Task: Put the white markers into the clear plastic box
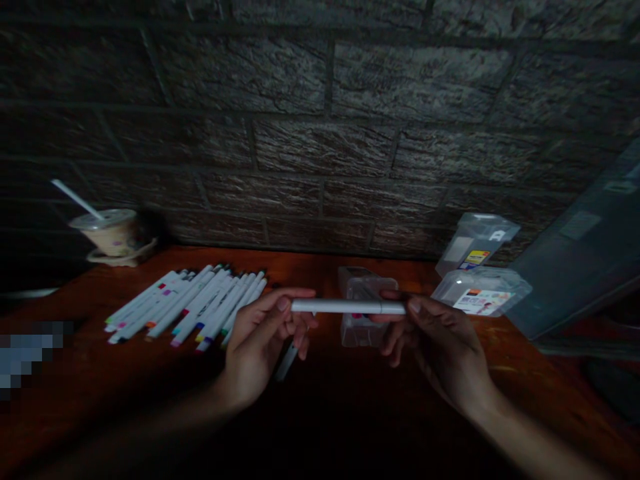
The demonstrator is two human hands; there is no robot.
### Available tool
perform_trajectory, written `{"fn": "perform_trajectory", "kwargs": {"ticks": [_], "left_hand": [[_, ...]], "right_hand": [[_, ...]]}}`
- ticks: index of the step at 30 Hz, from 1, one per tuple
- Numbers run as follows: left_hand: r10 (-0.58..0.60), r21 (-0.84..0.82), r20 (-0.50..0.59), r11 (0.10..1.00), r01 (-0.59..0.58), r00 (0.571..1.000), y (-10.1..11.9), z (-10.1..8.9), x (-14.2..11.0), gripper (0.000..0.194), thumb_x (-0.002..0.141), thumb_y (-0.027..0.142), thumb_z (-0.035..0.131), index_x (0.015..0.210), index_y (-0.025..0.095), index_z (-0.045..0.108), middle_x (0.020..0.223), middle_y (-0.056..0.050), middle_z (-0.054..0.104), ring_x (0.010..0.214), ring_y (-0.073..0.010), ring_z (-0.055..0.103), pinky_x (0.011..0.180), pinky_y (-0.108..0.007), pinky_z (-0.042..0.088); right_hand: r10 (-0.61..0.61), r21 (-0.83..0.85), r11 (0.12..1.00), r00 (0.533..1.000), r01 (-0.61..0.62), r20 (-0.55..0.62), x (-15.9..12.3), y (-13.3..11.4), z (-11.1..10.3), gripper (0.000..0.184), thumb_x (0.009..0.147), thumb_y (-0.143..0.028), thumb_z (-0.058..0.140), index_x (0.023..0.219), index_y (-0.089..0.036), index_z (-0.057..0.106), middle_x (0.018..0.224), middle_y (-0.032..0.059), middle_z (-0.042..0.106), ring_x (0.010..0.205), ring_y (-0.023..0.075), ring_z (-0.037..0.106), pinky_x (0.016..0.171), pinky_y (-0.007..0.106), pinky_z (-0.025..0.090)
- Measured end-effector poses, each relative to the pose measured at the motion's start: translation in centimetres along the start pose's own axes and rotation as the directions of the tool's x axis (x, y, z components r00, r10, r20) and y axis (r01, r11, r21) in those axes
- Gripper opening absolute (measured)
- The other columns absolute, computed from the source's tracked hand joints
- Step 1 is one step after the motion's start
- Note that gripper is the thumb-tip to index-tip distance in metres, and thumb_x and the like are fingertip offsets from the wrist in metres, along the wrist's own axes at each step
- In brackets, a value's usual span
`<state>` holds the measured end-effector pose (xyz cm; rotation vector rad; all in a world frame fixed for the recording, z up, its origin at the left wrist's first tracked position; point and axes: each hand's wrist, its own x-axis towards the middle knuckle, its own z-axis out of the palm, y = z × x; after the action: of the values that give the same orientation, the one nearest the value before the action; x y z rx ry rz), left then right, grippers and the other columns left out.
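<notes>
A white marker (345,306) is held level above the table, pinched at both ends. My left hand (260,343) closes thumb and forefinger on its left end, while my right hand (445,337) grips the right end, where a cap seam shows. Below my left hand is another slim pale marker (287,363), partly hidden by the fingers. Behind the held marker stands a clear plastic case (356,337), partly covered by it and my right fingers. To the left lies a pile of white markers (187,307) with coloured ends, several of them side by side.
At the back left a lidded drink cup (113,233) with a straw sits in a holder. Two clear plastic pieces with labels, a tall box (475,240) and a lower lid (483,291), stand at the right. A large translucent panel (585,247) and the brick wall (320,147) bound the wooden table (300,263).
</notes>
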<state>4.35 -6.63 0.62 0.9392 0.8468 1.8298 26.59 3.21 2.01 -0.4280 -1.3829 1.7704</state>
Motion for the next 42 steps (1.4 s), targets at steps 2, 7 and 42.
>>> {"fn": "perform_trajectory", "kwargs": {"ticks": [2,7,42], "left_hand": [[0.003,0.008,-0.003,1.000,-0.003,1.000,0.2,0.1,0.0,0.026,0.095,0.031,0.069,0.108,0.011,0.079,0.075,-0.010,0.076,0.052,-0.0130,0.059,0.045,-0.024,0.055],[0.012,-0.002,0.008,1.000,-0.012,1.000,0.3,0.1,-0.1,0.027,0.095,0.031,0.069,0.107,0.010,0.079,0.073,-0.010,0.075,0.052,-0.0136,0.058,0.045,-0.024,0.054],[0.022,0.488,-0.002,0.873,-0.019,1.000,-0.3,0.6,0.0,0.019,0.078,0.028,0.084,0.085,0.015,0.072,0.051,0.002,0.065,0.037,-0.0117,0.057,0.037,-0.019,0.039]], "right_hand": [[0.008,0.013,1.000,1.000,-0.008,-0.012,0.0,0.0,0.1,0.024,0.098,-0.037,0.069,0.106,-0.018,0.082,0.082,0.0107,0.084,0.055,0.0187,0.075,0.048,0.025,0.061],[0.019,0.056,0.998,0.999,-0.017,-0.039,0.1,-0.2,0.5,0.023,0.095,-0.038,0.073,0.105,-0.019,0.080,0.088,0.0110,0.085,0.054,0.0202,0.076,0.045,0.026,0.061],[-0.226,-0.427,0.891,0.967,0.156,-0.117,-0.3,0.3,1.1,0.018,0.077,-0.023,0.088,0.083,-0.020,0.071,0.065,0.0031,0.081,0.045,0.0160,0.072,0.044,0.022,0.060]]}}
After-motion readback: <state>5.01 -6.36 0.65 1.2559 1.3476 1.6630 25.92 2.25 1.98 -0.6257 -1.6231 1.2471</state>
